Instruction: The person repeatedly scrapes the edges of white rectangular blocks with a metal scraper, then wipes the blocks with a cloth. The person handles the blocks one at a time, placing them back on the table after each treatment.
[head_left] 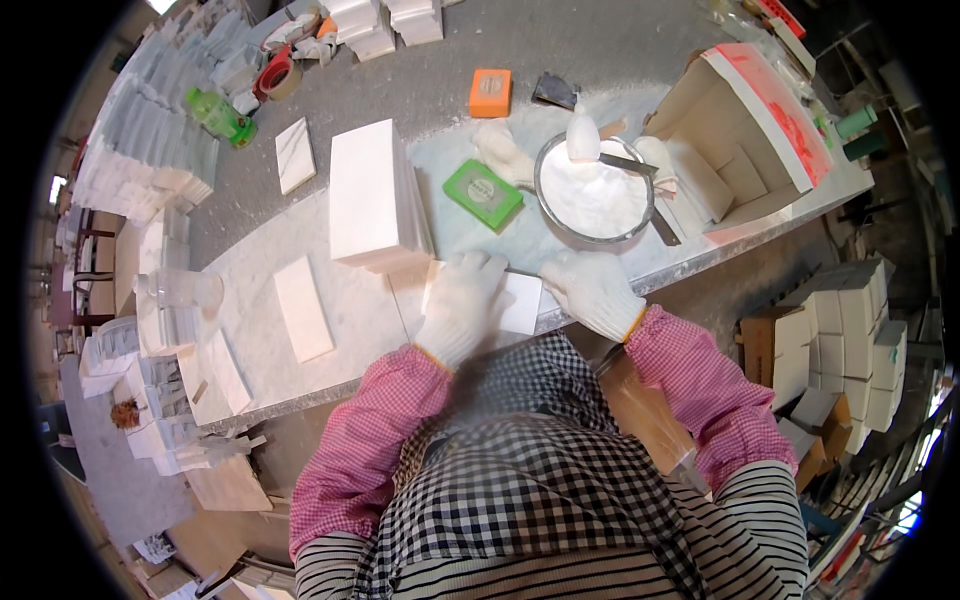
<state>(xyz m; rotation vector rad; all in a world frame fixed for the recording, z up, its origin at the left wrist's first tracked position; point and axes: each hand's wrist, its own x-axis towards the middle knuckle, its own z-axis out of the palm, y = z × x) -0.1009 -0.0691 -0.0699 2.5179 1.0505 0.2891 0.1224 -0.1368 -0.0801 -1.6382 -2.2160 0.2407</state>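
Note:
In front of me, at the table's near edge, lies a small white tile (522, 304). My left hand (462, 308), in a white knit glove, is closed over its left part. My right hand (594, 292), gloved the same way, is curled beside the tile's far right corner; what its fingers hold, if anything, is hidden. A thin dark line runs along the tile's far edge between the hands. Just beyond my left hand stands a stack of white tiles (366, 195). A green block (483, 194) and a bowl of white powder (595, 200) are past my hands.
A white bottle (583, 135) and a dark-handled blade (630, 163) rest at the bowl. Nearby are a loose glove (503, 152), an orange block (490, 93) and an open carton (745, 140). Single tiles (304, 309) lie left; tile stacks (145, 150) and a green bottle (220, 117) stand farther left.

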